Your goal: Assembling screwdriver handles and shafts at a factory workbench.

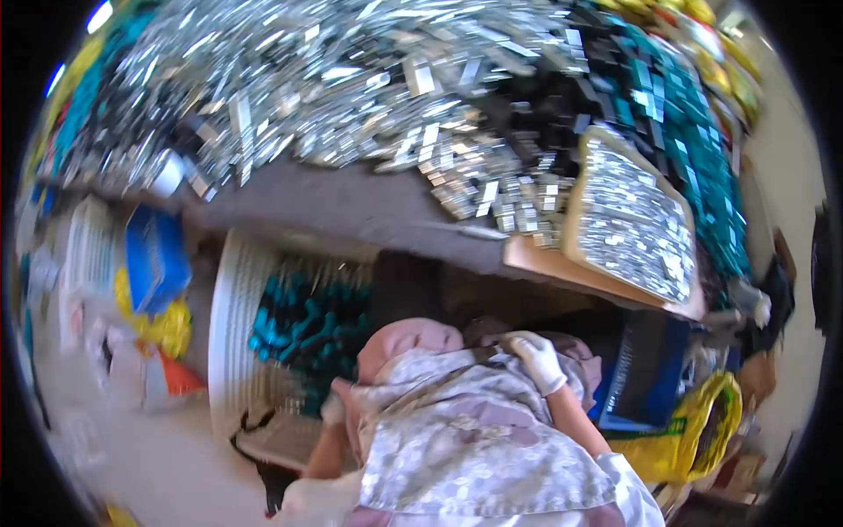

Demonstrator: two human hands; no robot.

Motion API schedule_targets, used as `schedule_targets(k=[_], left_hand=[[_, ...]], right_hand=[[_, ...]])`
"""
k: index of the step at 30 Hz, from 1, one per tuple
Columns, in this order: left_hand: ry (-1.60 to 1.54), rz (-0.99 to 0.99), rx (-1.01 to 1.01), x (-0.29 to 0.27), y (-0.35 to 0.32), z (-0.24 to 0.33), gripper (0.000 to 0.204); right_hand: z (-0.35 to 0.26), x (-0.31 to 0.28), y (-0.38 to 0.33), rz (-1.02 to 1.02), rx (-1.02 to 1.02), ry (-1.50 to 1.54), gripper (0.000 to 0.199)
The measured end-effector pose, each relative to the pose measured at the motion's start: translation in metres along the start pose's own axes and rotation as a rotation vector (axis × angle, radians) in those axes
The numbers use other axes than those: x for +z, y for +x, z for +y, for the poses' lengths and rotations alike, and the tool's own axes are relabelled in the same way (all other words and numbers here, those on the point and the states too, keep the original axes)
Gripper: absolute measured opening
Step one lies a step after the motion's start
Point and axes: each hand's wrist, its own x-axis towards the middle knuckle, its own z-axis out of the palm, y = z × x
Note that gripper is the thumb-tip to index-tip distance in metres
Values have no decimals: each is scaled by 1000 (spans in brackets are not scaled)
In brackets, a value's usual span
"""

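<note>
My right hand point(537, 358), in a white glove, rests on my lap over the patterned grey apron point(492, 457). Its fingers are bent and close together; whatever they may hold is hidden. Low beside my left thigh, my left hand point(332, 410) is blurred and partly covered by the pink cloth of my clothing. It is near a white ribbed crate point(230, 325) containing teal-handled pieces point(303, 325). Ahead, a heap of shiny metal pieces point(351, 97) covers much of the dark tabletop point(334, 202), smeared by motion.
At the table's right edge, a tray point(572, 220) full of small silver pieces sits on a cardboard piece point(544, 261). Teal strips point(702, 167) lie beyond it. Low right are a blue box point(645, 369) and a yellow bag point(702, 439); a blue box point(158, 259) stands left.
</note>
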Motion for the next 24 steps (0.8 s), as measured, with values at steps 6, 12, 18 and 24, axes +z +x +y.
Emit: schedule_targets(k=[6,12,18,24], left_hand=[[-456,-662,94,22,34,-18,37],[83,-475,1341,-127,89,41,26],[-217,-59,1268,-419,-29,235,23],[171,12,1468,-482,-19,334,33]], right_hand=[[-67,-15,-17,-357,-143,-95,35],[-239,-103,-58,-569,-640,-400,31],[-350,-167,66,195,-885,-1013,22],[-364,-206,186,602,-555,-1215,26]])
